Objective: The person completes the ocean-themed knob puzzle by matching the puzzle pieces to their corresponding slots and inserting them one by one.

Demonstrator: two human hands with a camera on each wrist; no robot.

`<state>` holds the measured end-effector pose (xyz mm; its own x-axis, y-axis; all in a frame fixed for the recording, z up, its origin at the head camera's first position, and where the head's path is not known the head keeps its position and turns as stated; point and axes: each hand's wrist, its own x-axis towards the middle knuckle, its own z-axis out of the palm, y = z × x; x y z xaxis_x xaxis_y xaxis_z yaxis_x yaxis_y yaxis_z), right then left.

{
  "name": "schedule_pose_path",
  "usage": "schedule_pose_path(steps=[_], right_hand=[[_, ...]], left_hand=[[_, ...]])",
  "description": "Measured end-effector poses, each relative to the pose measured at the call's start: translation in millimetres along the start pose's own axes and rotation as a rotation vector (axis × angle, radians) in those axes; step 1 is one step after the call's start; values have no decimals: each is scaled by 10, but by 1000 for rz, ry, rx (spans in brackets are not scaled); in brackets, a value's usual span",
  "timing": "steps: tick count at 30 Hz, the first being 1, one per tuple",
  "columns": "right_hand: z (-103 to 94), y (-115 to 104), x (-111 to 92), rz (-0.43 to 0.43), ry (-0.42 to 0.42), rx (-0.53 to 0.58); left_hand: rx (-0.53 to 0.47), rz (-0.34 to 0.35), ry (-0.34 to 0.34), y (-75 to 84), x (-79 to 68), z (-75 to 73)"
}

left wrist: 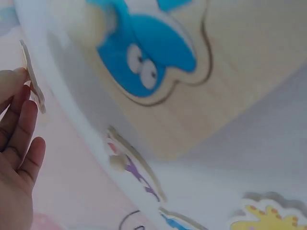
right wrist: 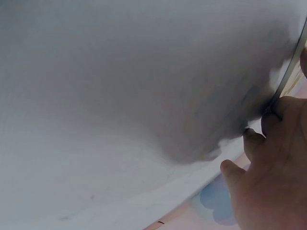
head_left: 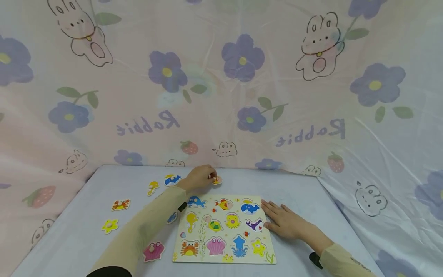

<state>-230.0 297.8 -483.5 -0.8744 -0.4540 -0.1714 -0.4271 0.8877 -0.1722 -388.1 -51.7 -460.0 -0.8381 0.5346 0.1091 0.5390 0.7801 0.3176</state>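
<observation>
Table [head_left: 301, 188] under white cloth carries my puzzle board [head_left: 207, 259], set toward the near edge. My right hand [head_left: 283, 220] lies spread at the board's far right corner, fingertips on its right edge. My left hand [head_left: 199, 178] is beyond the board, near the table's far edge. Left of the board sit a pink shell piece [head_left: 154, 252] and, nearer the table's left edge, a crab piece [head_left: 120, 205]. Between left thumb and fingertips I pinch a small orange-and-pink piece [head_left: 218, 180], well apart from my right hand.
</observation>
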Motion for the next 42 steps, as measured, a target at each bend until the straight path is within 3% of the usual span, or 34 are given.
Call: schedule_pose_path(steps=[7, 16, 28, 42], right_hand=[[5, 21, -26, 4, 8, -9], [9, 21, -61, -2, 37, -15], [72, -38, -78, -33, 46, -9], [84, -72, -29, 3, 16, -39]], left_hand=[[-45, 110, -13, 184, -135, -77], [-42, 218, -57, 369, -257, -4], [-51, 182, -157, 478, -374, 151], [-57, 190, -164, 440, -401, 269]])
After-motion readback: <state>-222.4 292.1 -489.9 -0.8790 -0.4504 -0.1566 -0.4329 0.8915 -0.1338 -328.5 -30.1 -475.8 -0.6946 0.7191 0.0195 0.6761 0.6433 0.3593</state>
